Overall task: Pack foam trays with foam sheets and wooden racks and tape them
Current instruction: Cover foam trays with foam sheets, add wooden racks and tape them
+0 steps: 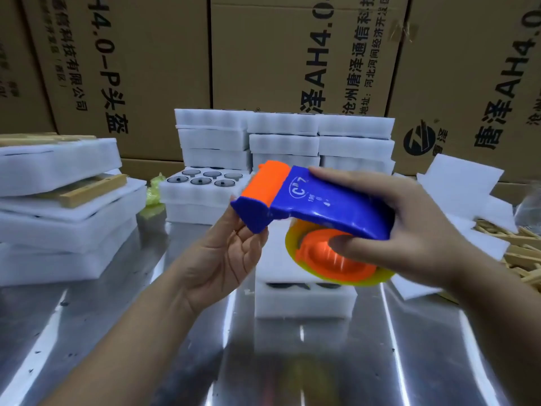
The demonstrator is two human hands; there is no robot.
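1. Cardboard cartons (146,68) wall off the back, clear of the work.
2. The steel tabletop (117,347) carries everything, and its near middle serves the piece in hand.
3. Stacked foam trays (284,142) stand at the rear. A left stack (58,230) shows wooden racks (93,189) between its layers. Both sit where an arm can reach them.
4. One foam tray (304,300) lies centred below the hands, and I judge it the next to be taped.
5. Foam sheets (462,186) and a rack pile (524,253) lie at the right, handy for picking.
6. The tape dispenser (322,206) is held in the air above that tray.
7. The right hand (409,230) grips its blue body, the thumb pressed on the orange hub to steady the roll.
8. The left hand (228,253) pinches the blue nose, perhaps to find the tape end, though blur hides the tape itself.
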